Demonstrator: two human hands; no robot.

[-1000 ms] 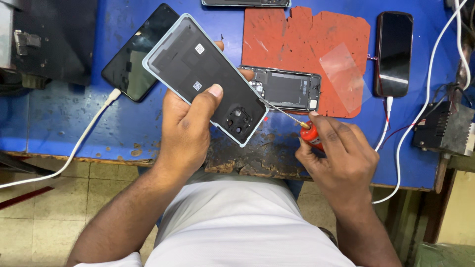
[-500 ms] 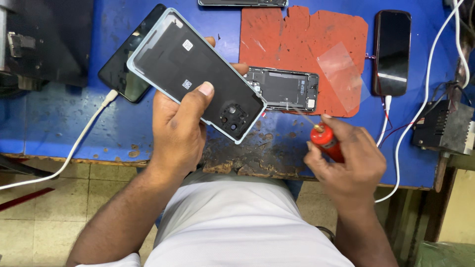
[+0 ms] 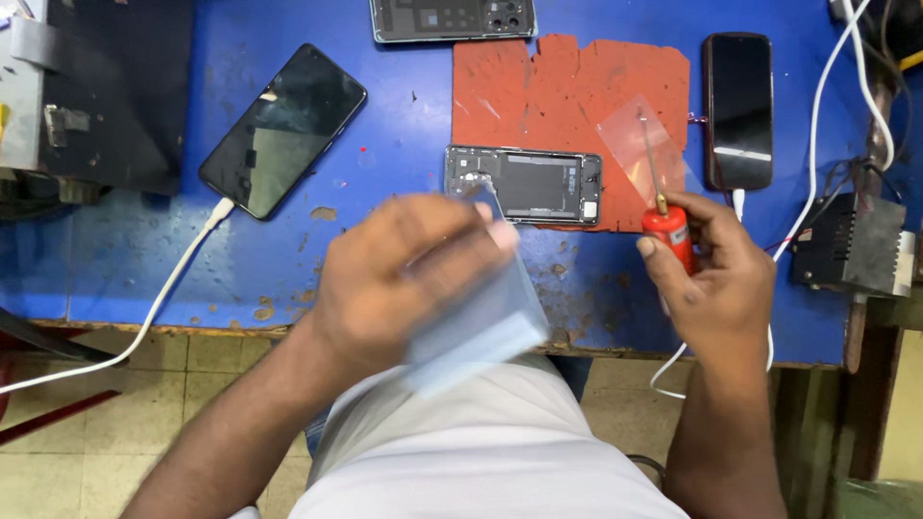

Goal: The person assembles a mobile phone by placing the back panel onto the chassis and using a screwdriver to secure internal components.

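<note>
I see my left hand low in the middle of the frame, fingers closed around a blurry phone back cover. My right hand grips a red screwdriver tight, tip up. The open phone lies on the red mat above. I think the cover is off; next, bring the tip to the screws carefully.

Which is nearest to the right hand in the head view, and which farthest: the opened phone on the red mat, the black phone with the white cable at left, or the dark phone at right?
From the right hand:
1. Dark phone, just above the hand at right.
2. Opened phone, left of the hand, on the red mat.
3. Black phone, far left.
</note>
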